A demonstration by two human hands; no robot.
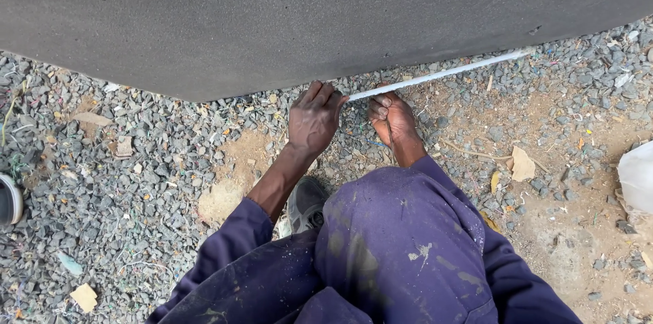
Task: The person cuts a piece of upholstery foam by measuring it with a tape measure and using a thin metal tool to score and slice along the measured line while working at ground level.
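Note:
A large dark grey panel [272, 18] fills the top of the view, its lower edge just above the gravel. A thin white strip [442, 74] runs along that edge from the middle out to the right. My left hand [313, 118] presses against the panel's lower edge, fingers together at the strip's near end. My right hand [391, 116] is curled around the strip just right of the left hand. Both arms wear dark blue sleeves; my knee [401, 242] in blue work trousers is below the hands.
Grey gravel [122, 181] with patches of brown dirt covers the ground. My grey shoe [306, 205] shows between my arms. Another shoe tip [8, 200] sits at the left edge. A white bag [638, 178] lies at the right edge. Paper scraps and dry leaves lie scattered.

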